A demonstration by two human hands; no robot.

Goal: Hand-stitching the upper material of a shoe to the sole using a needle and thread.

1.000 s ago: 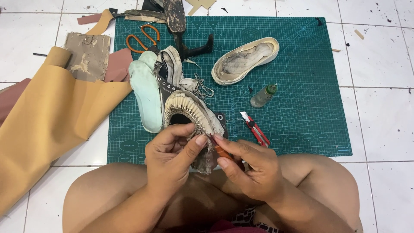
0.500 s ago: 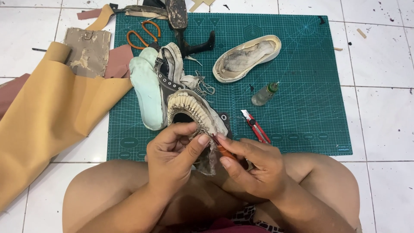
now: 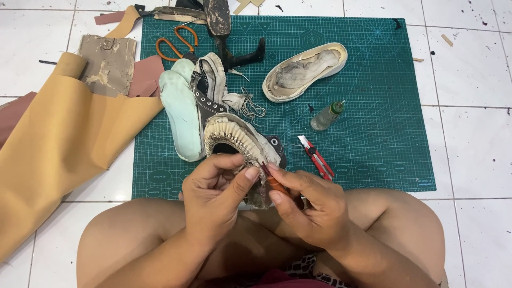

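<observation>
Over the near edge of the dark green cutting mat (image 3: 373, 80), the left hand (image 3: 216, 194) pinches the worn cream canvas shoe upper with its gathered, pleated rim (image 3: 237, 141), fingers closed on its lower edge. Touching it from the right, the right hand (image 3: 309, 205) has its fingers clamped on a small orange-handled tool (image 3: 274, 184) whose tip meets the same edge. Just right lies a red utility knife (image 3: 317, 157); farther back sit a small clear glue bottle (image 3: 326, 116) and a detached cream rubber sole (image 3: 305, 71)
</observation>
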